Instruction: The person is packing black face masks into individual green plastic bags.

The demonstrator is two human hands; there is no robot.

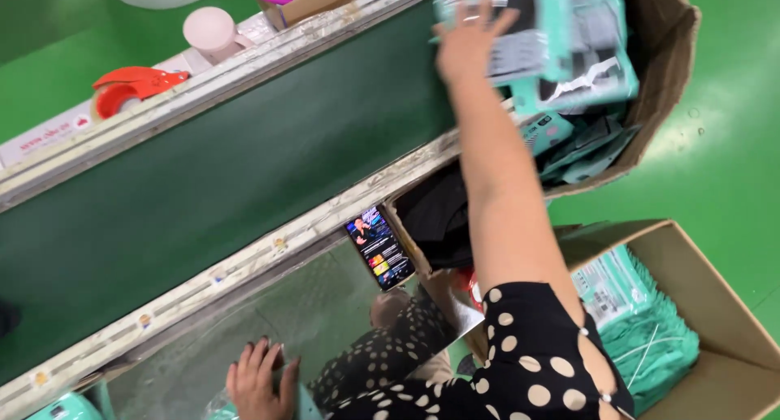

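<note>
While your right hand (470, 42) lies spread on the teal packets (561, 46) in the far cardboard box (662, 71), grip not closed, treat them as light, slippery film; pinch an edge. Your left hand (260, 383) rests flat, near.

Bright, even overhead light leaves white glare on the green floor (715, 136) to my right and only soft shadows, while my raised right hand (467, 38) is motion-blurred beside it.
</note>
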